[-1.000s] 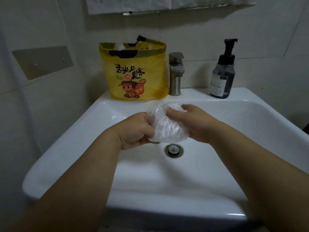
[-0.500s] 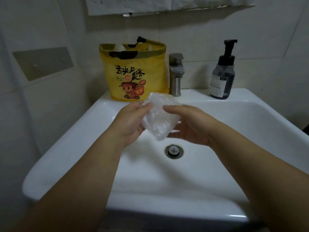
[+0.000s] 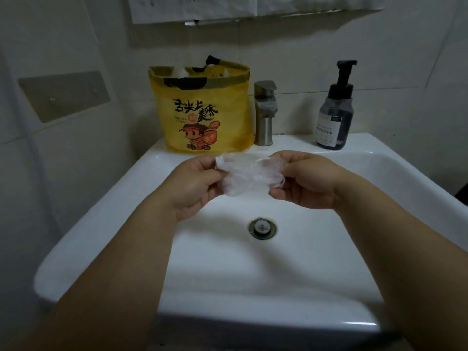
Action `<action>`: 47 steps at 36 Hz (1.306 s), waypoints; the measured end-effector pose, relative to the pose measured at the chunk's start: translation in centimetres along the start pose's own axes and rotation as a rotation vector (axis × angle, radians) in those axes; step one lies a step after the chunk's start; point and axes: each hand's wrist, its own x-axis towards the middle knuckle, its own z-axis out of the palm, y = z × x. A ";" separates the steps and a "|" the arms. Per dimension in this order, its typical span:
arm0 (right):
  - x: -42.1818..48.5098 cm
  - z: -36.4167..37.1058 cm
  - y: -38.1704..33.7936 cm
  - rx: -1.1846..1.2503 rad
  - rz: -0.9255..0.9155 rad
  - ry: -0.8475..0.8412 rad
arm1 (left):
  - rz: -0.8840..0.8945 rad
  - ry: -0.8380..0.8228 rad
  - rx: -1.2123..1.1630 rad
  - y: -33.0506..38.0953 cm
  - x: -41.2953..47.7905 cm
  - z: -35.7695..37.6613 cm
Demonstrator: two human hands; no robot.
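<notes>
A crumpled piece of clear thin plastic [image 3: 249, 174] hangs stretched between my two hands above the white sink basin [image 3: 177, 249]. My left hand [image 3: 196, 186] pinches its left edge between thumb and fingers. My right hand [image 3: 305, 182] pinches its right edge, with the other fingers curled below. Both hands are held over the back half of the basin, in front of a yellow bag.
A yellow printed bag [image 3: 205, 107] stands on the sink's back ledge at the left. A steel faucet [image 3: 264, 112] rises behind the hands. A dark pump bottle [image 3: 334, 115] stands at the back right. The drain [image 3: 262, 228] lies below the hands. Tiled walls enclose the sink.
The plastic was a bunched wad held between both hands. My hands have moved apart and slightly away from me, pulling it out into a wider, flatter sheet.
</notes>
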 end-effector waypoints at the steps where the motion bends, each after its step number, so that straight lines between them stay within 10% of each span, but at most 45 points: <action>1: 0.0 -0.1 0.0 -0.005 -0.011 0.011 | -0.019 -0.023 0.019 -0.1 -0.1 0.0; 15: -0.8 -0.1 -0.3 0.055 0.046 -0.179 | 0.061 0.001 0.121 0.1 -0.4 0.6; 21: -0.1 0.3 0.2 -0.146 -0.009 0.152 | 0.022 0.001 0.020 0.7 -0.7 0.7; 27: -0.2 0.9 0.7 -0.409 -0.131 0.137 | 0.037 0.210 0.318 0.3 -0.4 1.1; 47: 0.3 0.0 1.0 -0.991 -0.378 0.334 | 0.258 0.172 0.598 -0.4 -0.6 0.8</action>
